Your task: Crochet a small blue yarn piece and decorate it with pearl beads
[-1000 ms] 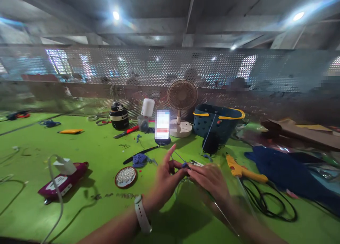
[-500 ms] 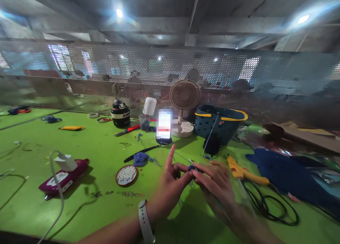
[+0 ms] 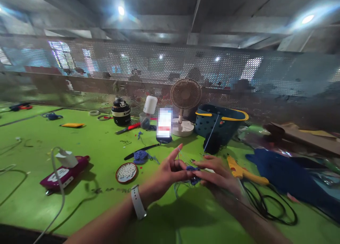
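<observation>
Two hands share one small blue knitted piece (image 3: 196,180), low in the middle above the green table (image 3: 92,215): the left hand (image 3: 170,171) pinches its near edge between thumb and fingers, index raised, and the right hand (image 3: 221,175) holds the opposite edge with its fingertips. Left of them, one red-rimmed dish (image 3: 124,182) is filled with white beads (image 3: 126,172), too many to count, just beside one blue yarn bundle (image 3: 140,156). Farther back stand one clear cup (image 3: 145,121), contents blurred, one fan (image 3: 186,94) and one yellow-handled basket (image 3: 208,125), its inside hidden
</observation>
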Demonstrator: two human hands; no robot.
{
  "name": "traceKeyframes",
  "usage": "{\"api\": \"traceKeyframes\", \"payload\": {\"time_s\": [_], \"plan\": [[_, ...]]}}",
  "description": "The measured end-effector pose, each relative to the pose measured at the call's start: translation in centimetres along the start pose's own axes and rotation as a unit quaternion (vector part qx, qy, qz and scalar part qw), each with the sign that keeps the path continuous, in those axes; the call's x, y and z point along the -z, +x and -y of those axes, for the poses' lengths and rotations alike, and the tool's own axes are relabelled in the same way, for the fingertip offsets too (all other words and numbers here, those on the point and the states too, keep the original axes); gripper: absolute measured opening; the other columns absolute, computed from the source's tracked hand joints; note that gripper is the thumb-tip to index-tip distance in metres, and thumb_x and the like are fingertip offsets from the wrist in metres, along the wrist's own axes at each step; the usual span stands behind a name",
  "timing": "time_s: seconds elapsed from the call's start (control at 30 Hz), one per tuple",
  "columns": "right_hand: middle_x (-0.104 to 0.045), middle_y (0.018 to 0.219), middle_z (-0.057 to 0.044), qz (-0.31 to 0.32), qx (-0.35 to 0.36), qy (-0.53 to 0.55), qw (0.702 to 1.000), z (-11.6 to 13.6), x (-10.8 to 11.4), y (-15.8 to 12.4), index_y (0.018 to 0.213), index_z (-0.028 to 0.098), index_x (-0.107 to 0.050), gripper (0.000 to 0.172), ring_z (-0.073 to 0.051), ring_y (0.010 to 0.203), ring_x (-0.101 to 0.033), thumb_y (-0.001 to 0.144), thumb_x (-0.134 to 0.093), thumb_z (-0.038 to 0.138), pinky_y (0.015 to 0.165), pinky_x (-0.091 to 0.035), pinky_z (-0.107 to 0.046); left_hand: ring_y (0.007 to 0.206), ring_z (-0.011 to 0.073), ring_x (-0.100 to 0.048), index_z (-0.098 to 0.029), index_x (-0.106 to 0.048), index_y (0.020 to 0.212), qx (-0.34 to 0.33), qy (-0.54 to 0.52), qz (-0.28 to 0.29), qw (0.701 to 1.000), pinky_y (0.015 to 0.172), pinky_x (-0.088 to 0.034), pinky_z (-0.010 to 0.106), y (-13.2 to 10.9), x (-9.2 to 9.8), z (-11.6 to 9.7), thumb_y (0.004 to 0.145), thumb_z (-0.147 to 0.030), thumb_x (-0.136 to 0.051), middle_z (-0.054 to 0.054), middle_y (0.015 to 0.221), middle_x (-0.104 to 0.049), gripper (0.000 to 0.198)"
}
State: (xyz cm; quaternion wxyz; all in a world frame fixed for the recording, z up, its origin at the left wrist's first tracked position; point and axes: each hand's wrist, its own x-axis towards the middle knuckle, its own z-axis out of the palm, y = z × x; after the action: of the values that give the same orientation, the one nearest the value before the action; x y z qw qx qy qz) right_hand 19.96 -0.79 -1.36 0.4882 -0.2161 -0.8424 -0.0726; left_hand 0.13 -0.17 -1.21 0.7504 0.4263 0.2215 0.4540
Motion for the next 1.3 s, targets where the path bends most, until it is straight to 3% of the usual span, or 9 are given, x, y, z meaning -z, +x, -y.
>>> {"api": "traceKeyframes", "payload": {"time_s": [0.1,0.3,0.5,0.73,0.93,1.17,1.3], "plan": [[-0.073,0.103,-0.005,0.029,-0.001,0.002,1.000,-0.3,0.1,-0.1,0.112,0.030,-0.066,0.022,-0.020,0.095,-0.067,0.095,-0.054,0.026,0.097,-0.045,-0.047,0.070,0.0120,-0.060,-0.021,-0.022,0.150,-0.004,0.023,0.007,1.000,0.073,-0.044,0.028,0.3,0.6,-0.4,0.069,-0.009,-0.079,-0.003,0.074,-0.062,0.099],[-0.074,0.099,-0.003,0.012,-0.016,0.009,1.000,-0.3,0.5,0.2,0.107,0.029,-0.068,0.019,-0.019,0.090,-0.068,0.093,-0.056,0.024,0.095,-0.045,-0.046,0.069,0.0108,-0.059,-0.017,-0.027,0.147,-0.019,0.045,-0.013,0.999,0.074,-0.042,0.027,0.9,1.2,-0.9,0.070,-0.009,-0.078,-0.004,0.072,-0.061,0.092],[-0.076,0.090,-0.001,-0.031,-0.104,0.111,0.988,0.0,0.5,0.4,0.103,0.029,-0.070,0.017,-0.019,0.082,-0.069,0.090,-0.062,0.022,0.093,-0.048,-0.043,0.067,0.0099,-0.057,-0.015,-0.029,0.146,-0.009,0.046,-0.006,0.999,0.073,-0.042,0.027,0.9,1.2,-1.1,0.067,-0.009,-0.079,-0.005,0.071,-0.062,0.093],[-0.078,0.084,-0.001,-0.077,-0.228,0.196,0.951,0.4,0.3,0.3,0.093,0.032,-0.076,0.012,-0.021,0.086,-0.070,0.087,-0.066,0.028,0.087,-0.053,-0.039,0.067,0.0094,-0.057,-0.016,-0.028,0.146,-0.002,0.050,0.012,0.999,0.071,-0.042,0.026,0.9,1.4,-1.2,0.068,-0.008,-0.079,-0.004,0.072,-0.061,0.093],[-0.076,0.089,-0.002,-0.075,-0.312,0.278,0.905,0.3,0.1,-0.2,0.090,0.031,-0.077,0.012,-0.018,0.075,-0.071,0.086,-0.067,0.027,0.065,-0.058,-0.029,0.065,0.0085,-0.056,-0.018,-0.029,0.146,-0.003,0.070,0.026,0.997,0.069,-0.041,0.025,1.1,1.9,-1.0,0.070,-0.005,-0.077,-0.004,0.072,-0.061,0.091],[-0.076,0.085,-0.001,-0.096,-0.356,0.335,0.867,0.5,0.0,-0.4,0.089,0.027,-0.077,0.009,-0.014,0.072,-0.068,0.085,-0.068,0.028,0.065,-0.056,-0.023,0.067,0.0091,-0.056,-0.020,-0.033,0.145,0.005,0.076,0.049,0.996,0.071,-0.043,0.026,1.1,2.1,-1.1,0.071,-0.006,-0.076,-0.003,0.073,-0.062,0.086],[-0.076,0.084,-0.001,-0.111,-0.393,0.405,0.818,0.2,-0.2,-0.8,0.089,0.025,-0.076,0.010,-0.014,0.075,-0.068,0.085,-0.069,0.031,0.065,-0.054,-0.022,0.067,0.0088,-0.056,-0.018,-0.034,0.144,0.016,0.076,0.054,0.996,0.070,-0.043,0.025,0.9,1.8,-1.3,0.070,-0.006,-0.077,-0.003,0.073,-0.061,0.086]]}}
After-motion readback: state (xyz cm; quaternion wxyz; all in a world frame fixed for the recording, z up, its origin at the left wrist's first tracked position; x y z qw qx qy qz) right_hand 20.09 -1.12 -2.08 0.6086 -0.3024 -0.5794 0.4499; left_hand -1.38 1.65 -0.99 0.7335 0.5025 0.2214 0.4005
